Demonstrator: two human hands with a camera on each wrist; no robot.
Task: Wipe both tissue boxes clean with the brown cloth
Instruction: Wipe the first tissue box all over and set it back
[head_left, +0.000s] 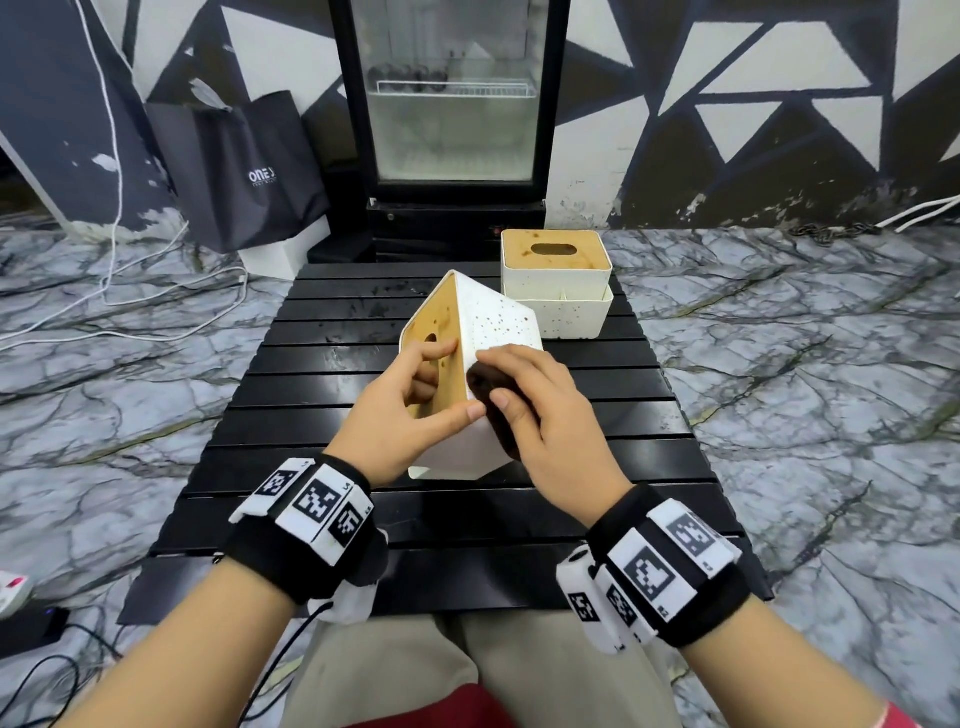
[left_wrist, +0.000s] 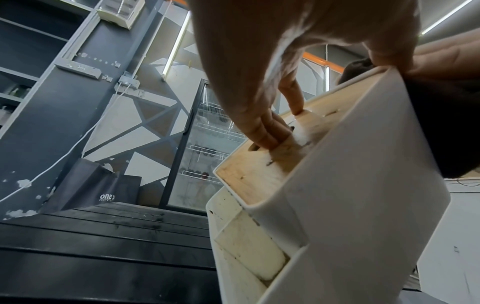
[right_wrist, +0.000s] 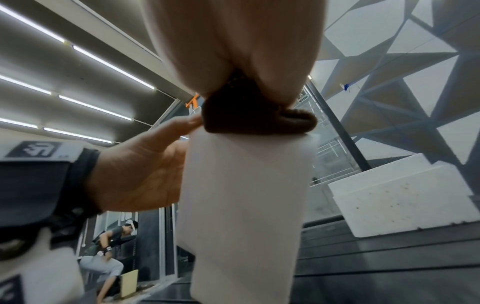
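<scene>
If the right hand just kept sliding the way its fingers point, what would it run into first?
Probably the left hand. The right hand presses the brown cloth on the tilted tissue box, fingers aimed left, where the left thumb grips the box's edge.

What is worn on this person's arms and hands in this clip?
Both hands are bare, with no gloves or sleeves. The left wrist and right wrist each carry a wide black strap with white blocks printed with black square-pattern markers. A thin black cable trails from the left band.
</scene>
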